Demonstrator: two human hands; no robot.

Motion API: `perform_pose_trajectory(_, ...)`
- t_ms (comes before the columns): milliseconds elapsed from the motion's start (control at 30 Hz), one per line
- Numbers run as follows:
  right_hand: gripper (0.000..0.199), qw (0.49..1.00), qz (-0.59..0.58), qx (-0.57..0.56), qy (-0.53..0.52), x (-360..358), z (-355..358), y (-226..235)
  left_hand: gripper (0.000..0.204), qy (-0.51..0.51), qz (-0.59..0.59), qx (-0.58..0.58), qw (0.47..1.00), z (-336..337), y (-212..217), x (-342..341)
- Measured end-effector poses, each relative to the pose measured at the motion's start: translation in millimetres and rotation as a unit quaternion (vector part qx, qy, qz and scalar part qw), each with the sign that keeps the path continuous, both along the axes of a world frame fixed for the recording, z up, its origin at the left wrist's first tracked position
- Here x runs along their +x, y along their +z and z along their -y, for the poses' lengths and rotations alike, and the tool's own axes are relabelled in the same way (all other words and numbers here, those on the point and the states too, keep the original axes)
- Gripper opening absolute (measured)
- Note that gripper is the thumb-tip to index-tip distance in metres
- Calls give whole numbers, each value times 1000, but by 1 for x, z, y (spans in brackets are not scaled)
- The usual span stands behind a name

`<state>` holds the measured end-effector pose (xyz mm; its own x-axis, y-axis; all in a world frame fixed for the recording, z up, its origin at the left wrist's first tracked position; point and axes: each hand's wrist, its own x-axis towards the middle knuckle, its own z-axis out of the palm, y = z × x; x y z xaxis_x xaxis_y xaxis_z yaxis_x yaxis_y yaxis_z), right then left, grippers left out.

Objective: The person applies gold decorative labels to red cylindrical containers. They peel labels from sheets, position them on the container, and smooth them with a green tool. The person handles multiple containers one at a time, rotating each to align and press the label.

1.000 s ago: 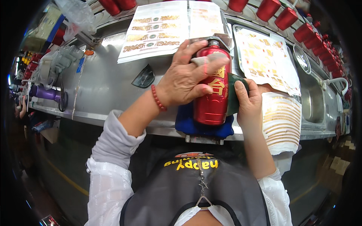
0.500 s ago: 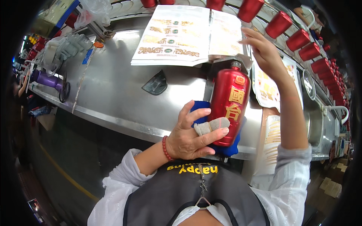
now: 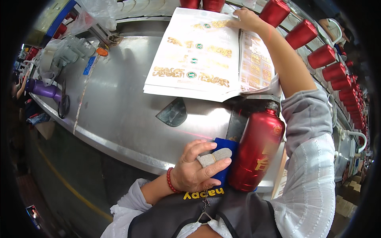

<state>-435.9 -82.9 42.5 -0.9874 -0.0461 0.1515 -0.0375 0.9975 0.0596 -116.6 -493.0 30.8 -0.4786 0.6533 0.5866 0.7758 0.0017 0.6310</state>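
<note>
A glossy red bottle (image 3: 260,152) with raised gold characters lies tilted at the front of the metal counter, its neck pointing away. Blue padding (image 3: 224,174) shows beside and under it. My left hand (image 3: 198,168) rests along the bottle's left side, fingers spread, with a grey cloth sleeve (image 3: 216,156) on one finger; whether the fingertips touch the bottle I cannot tell. My right hand (image 3: 250,20) reaches to the far right of a stack of white sticker sheets (image 3: 158,85) with gold designs and green round marks. Its thumb and fingers are apart at a gold sticker.
A dark, wedge-shaped flat piece (image 3: 173,113) lies near the sheets. Red containers (image 3: 301,34) line the back and right. A purple bottle (image 3: 45,89), scissors (image 3: 63,104) and clear plastic bags (image 3: 59,57) are at the left; a steel sink (image 3: 339,144) is at the right.
My right hand has moved from above the bottle's neck to the far part of the sticker sheets. The bottle has turned so its characters face further right. The whole view has shifted.
</note>
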Motion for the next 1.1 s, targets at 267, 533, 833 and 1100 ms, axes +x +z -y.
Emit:
perform_pose_trajectory(267,16,983,-102,-125,88,20,0,22,43,-29,62,36,997,-4,-6,-6)
perform_pose_trajectory(533,15,958,-115,-76,252,199,114,179,30,25,247,106,963,3,57,-56)
perform_pose_trajectory(833,23,956,-155,-106,226,400,150,206,17,-340,278,-27,898,-39,108,-64)
perform_pose_trajectory(1100,21,881,-112,-456,-60,509,152,77,21,-272,422,-216,837,-31,80,-12)
